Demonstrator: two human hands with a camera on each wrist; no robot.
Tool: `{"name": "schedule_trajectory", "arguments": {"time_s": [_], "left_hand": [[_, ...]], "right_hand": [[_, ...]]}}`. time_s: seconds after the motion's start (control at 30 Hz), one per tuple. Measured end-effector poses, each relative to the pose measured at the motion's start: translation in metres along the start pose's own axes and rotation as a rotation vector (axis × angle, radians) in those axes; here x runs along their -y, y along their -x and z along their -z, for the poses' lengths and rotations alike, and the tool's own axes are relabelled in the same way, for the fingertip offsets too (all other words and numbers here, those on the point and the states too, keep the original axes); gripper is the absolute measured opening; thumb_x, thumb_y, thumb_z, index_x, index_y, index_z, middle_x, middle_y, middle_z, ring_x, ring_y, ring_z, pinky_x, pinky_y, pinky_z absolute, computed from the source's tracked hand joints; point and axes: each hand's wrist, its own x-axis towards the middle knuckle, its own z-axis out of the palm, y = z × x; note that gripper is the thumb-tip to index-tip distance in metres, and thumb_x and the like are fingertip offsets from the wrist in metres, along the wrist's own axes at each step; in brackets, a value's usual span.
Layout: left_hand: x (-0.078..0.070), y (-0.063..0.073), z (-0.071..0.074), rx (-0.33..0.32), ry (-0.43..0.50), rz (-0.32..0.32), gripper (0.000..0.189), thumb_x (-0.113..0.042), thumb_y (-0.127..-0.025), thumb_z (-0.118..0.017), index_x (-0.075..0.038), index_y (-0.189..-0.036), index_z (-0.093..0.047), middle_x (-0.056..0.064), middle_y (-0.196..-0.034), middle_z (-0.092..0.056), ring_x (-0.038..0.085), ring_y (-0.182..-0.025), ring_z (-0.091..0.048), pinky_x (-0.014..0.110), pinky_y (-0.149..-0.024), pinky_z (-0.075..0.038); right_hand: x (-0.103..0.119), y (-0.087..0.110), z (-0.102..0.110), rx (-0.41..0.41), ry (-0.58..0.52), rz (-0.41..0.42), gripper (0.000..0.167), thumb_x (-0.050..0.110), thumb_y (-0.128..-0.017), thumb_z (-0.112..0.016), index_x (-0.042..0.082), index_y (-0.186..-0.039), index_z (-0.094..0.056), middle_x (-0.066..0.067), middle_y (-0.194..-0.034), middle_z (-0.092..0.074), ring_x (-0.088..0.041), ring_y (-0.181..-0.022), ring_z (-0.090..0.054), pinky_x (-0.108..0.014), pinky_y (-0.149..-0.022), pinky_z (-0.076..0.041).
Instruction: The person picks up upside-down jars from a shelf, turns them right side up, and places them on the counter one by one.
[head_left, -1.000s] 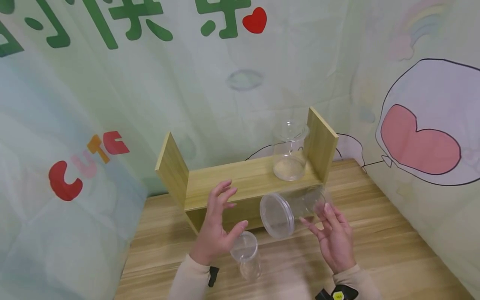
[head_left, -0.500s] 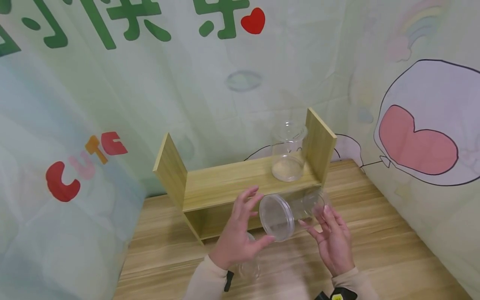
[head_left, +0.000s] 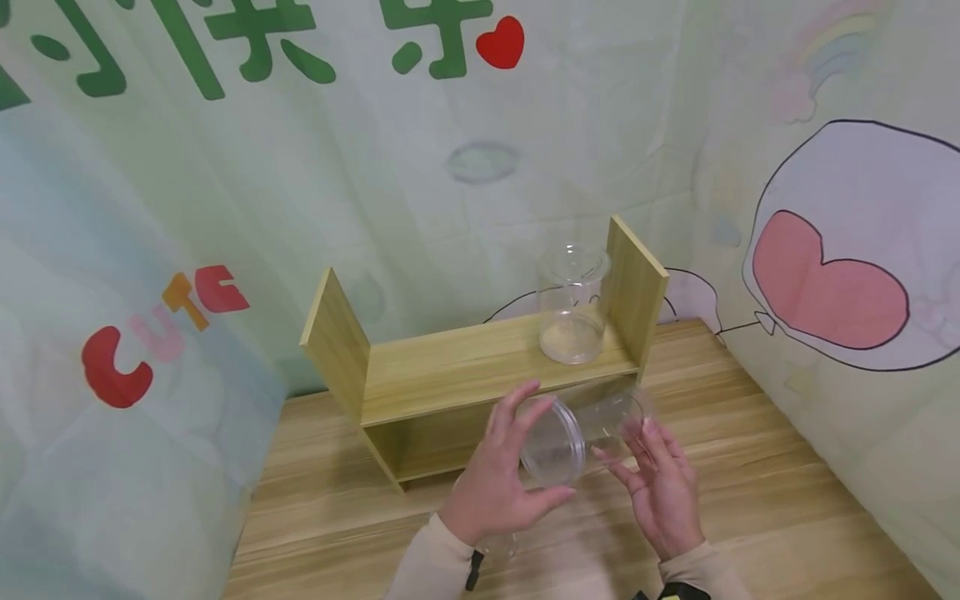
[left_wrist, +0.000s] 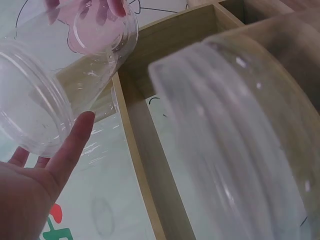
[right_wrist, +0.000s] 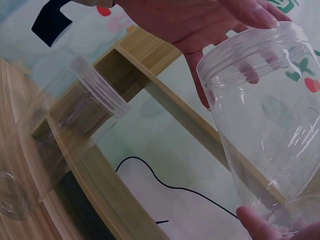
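Left hand (head_left: 498, 479): wide grip, spanning the lid (head_left: 551, 442), thumb low, fingers over the top rim. Right hand (head_left: 663, 492): narrower grip, thumb and fingers pinching the base end. Between them, the jar (head_left: 606, 419), on its side in the air, in front of the shelf (head_left: 442, 367). To do this well, I'd say: firm at the base, even pressure round the lid, both hands in line so it doesn't skew; squeeze lightly, thin clear plastic probably flexes and slips. Containers: held jar is see-through, lid on, nothing visible inside. Shelf jar (head_left: 572, 317) upright at the shelf's right end, no contents showing; can't tell if it's lidded. Small jar (right_wrist: 75, 120) on the counter (head_left: 765, 500), lidded, looks empty, mostly behind the left hand from the head view.
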Motion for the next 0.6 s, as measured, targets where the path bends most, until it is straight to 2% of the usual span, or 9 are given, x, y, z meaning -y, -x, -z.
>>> {"name": "schedule_trajectory", "arguments": {"time_s": [0.3, 0.6], "left_hand": [[0.001, -0.002, -0.008, 0.003, -0.072, -0.024, 0.103, -0.036, -0.065, -0.090, -0.019, -0.150, -0.034, 0.013, -0.153, -0.029, 0.031, -0.133, -0.038, 0.052, -0.087, -0.051], [0.004, -0.006, -0.011, -0.021, -0.048, -0.031, 0.099, -0.029, -0.063, -0.090, -0.017, -0.146, -0.038, 0.013, -0.149, -0.035, 0.030, -0.129, -0.041, 0.051, -0.088, -0.051]], "right_hand": [[0.001, 0.001, 0.004, -0.015, 0.024, -0.017, 0.017, 0.017, -0.105, -0.049, 0.016, -0.098, -0.065, 0.002, -0.111, -0.066, -0.017, -0.116, -0.052, -0.050, -0.093, -0.050], [0.001, 0.001, 0.009, 0.000, 0.068, 0.011, 0.016, 0.018, -0.105, -0.049, 0.014, -0.102, -0.064, 0.001, -0.114, -0.063, -0.020, -0.118, -0.051, -0.052, -0.090, -0.050]]}}
